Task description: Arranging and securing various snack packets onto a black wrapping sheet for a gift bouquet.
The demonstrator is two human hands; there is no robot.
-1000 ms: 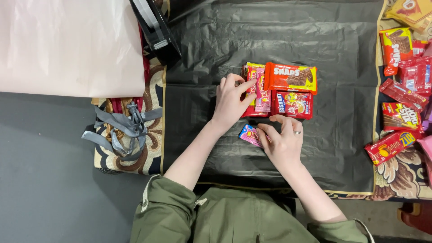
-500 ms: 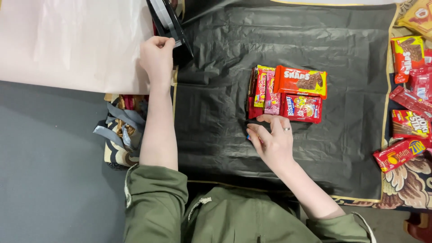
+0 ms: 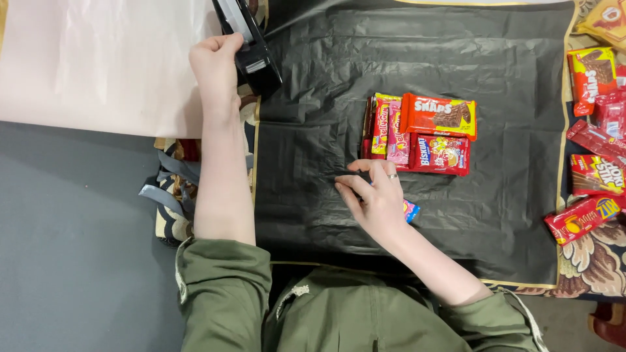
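My left hand (image 3: 215, 68) reaches far up and left and grips a black tape dispenser (image 3: 251, 49) at the edge of the black wrapping sheet (image 3: 306, 117). My right hand (image 3: 375, 195) rests palm down on the sheet, fingers pressing on a small pink and blue packet (image 3: 410, 210) that peeks out beside it. Just above this hand lies a tight cluster of snack packets (image 3: 424, 133): an orange-red bar wrapper on top, a red one below, and narrow yellow and pink ones to their left.
A pale pink paper sheet (image 3: 91, 58) lies at the upper left. Grey ribbon (image 3: 166, 189) sits on a patterned cloth beside my left arm. Several more red snack packets (image 3: 593, 156) lie along the right edge. Grey floor (image 3: 65, 248) is at the lower left.
My left hand left the snack cluster, swung up and left, and closed on the tape dispenser. My right hand stayed low on the sheet, over the small pink packet.
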